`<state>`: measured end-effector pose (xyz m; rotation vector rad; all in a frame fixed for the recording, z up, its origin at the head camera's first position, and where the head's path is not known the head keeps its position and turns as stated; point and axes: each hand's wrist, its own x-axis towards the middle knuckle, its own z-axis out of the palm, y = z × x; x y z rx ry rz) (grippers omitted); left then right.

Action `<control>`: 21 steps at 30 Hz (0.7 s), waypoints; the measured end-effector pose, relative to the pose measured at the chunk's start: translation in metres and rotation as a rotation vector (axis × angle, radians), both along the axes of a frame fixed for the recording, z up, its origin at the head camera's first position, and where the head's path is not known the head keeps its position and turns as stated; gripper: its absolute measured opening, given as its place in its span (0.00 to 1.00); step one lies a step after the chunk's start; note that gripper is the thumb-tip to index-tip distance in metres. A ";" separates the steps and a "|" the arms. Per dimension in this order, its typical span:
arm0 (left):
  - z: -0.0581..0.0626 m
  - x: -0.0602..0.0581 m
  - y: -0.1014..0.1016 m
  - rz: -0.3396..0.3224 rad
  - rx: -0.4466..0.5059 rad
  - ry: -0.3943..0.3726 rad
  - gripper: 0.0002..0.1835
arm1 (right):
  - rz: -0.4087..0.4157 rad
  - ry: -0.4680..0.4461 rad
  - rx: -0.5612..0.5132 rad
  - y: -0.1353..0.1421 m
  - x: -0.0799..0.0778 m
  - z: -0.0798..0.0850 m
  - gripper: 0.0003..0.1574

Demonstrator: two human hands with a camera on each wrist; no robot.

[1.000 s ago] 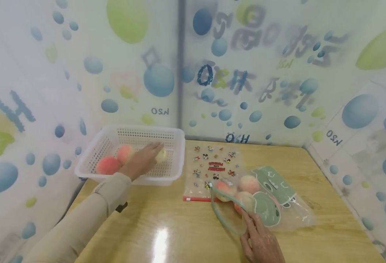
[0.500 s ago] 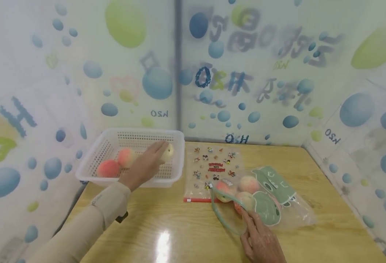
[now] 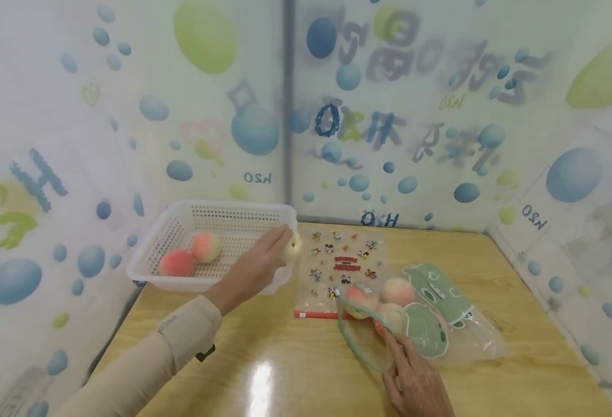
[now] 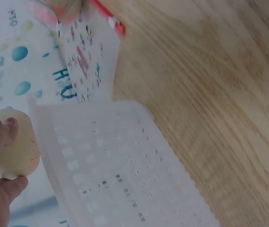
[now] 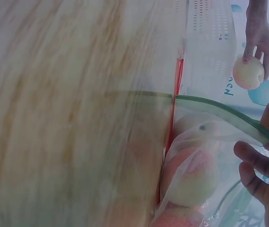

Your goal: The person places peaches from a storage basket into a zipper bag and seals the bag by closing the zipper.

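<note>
My left hand point(image 3: 253, 265) grips a pale peach point(image 3: 293, 245) by its sides, over the right rim of the white plastic basket point(image 3: 180, 283). In the left wrist view, the thumb and fingers curl round this peach beside the basket wall. Two pink peaches point(image 3: 177, 263) lie at the basket's left end. At the front right, my right hand point(image 3: 417, 379) pinches the green zip edge of a clear zip bag point(image 3: 431, 330) with a green animal print. Its mouth gapes toward the left. Several peaches point(image 5: 190, 177) show inside that bag in the right wrist view.
A second clear zip bag point(image 3: 313, 278) with small cartoon prints and a red slider strip point(image 3: 318, 315) lies flat between basket and green bag, partly under the latter. Behind the wooden table point(image 3: 285, 370) hangs a patterned curtain point(image 3: 337, 174), with more to either side.
My left hand has lifted the pale peach from inside the basket and carried it right to the rim. My right hand keeps its pinch on the bag's edge.
</note>
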<state>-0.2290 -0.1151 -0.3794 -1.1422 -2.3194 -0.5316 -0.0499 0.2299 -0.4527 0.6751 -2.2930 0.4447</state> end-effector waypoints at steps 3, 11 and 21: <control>-0.001 0.005 0.006 -0.016 -0.003 0.004 0.40 | -0.011 0.010 0.002 0.001 -0.001 0.000 0.38; -0.005 0.020 0.020 -0.047 -0.005 -0.020 0.41 | -0.030 0.009 0.005 0.003 0.000 -0.001 0.38; -0.018 0.038 0.039 -0.123 -0.017 0.009 0.41 | -0.018 0.006 -0.004 0.003 -0.001 0.000 0.37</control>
